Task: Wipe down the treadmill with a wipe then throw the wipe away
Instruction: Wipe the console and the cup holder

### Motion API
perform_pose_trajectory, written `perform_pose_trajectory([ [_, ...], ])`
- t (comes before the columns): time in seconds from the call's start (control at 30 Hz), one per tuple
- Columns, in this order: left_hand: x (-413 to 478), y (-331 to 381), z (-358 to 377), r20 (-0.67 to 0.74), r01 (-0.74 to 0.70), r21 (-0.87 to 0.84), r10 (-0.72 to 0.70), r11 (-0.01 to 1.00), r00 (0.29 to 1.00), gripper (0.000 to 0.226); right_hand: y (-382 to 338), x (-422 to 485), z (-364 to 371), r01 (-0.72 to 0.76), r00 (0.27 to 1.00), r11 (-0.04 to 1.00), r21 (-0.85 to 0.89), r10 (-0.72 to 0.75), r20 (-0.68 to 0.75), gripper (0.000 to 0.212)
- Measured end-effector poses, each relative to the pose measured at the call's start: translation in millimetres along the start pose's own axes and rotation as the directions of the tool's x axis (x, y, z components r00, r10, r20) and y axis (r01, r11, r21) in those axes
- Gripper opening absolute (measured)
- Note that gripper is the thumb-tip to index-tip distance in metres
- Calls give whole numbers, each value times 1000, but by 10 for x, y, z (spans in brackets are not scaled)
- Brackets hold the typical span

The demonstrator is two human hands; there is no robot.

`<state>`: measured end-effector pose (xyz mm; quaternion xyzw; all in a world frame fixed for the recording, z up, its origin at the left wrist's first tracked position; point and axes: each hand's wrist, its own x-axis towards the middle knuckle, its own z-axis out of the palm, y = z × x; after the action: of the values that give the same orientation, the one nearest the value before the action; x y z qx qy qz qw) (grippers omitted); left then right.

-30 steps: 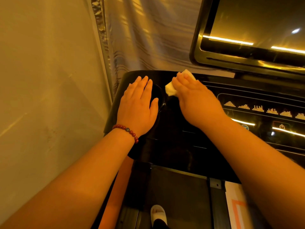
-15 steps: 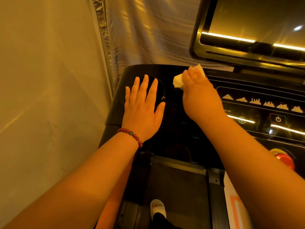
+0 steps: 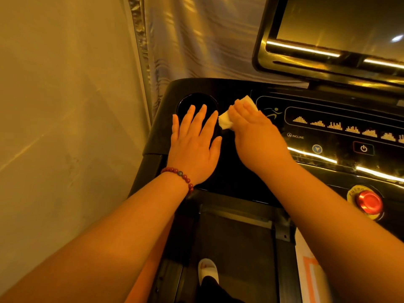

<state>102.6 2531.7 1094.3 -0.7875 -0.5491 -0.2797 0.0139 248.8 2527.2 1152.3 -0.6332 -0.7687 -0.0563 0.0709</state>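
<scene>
a person stands on a black treadmill [image 3: 231, 171], both bare hands on the left end of its console. the left hand [image 3: 194, 145], with a red bead bracelet [image 3: 181, 177] at the wrist, lies flat, fingers straight and spread, fingertips over the round cup holder [image 3: 190, 100]. just right of it, the right hand [image 3: 255, 136] presses a white wipe [image 3: 225, 123] onto the console, fingers laid nearly straight over it. a red emergency button [image 3: 369, 202] sits at the near right.

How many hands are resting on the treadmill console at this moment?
2. The left hand lies flat over the cup holder; the right hand, beside it, presses a white wipe onto the treadmill console.
</scene>
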Motion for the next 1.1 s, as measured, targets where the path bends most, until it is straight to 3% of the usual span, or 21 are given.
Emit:
perform_pose_trajectory([
  [0.17, -3, 7, -6, 0, 10, -17, -10, 1000, 1000, 59, 102, 110, -126, -172, 985, 985, 28, 171, 33, 71],
  [0.33, -13, 5, -15, -12, -6, -24, 6, 1000, 1000, 61, -51, -122, 49, -3, 999, 1000, -15, 3, 34, 66],
  [0.5, -22, 7, -17, -7, -7, -4, 7, 1000, 1000, 57, 126, -90, -85, -199, 977, 977, 81, 204, -54, 59],
  [0.67, -40, 18, -27, -1, -14, -17, 14, 1000, 1000, 59, -24, -269, 50, -58, 998, 998, 34, 58, -4, 63],
  [0.83, -44, 21, -22, -4, -16, -9, 16, 1000, 1000, 60, 91, -197, -47, -186, 981, 982, 46, 188, -49, 61],
  [1.0, -38, 28, -11, 10, -26, 20, 25, 999, 1000, 67, -103, -364, 58, -53, 997, 999, -11, 53, 53, 66],
  [1.1, -41, 36, -19, 22, -20, 35, 19, 999, 1000, 66, 53, -293, -24, -116, 993, 993, 35, 116, 6, 65],
])
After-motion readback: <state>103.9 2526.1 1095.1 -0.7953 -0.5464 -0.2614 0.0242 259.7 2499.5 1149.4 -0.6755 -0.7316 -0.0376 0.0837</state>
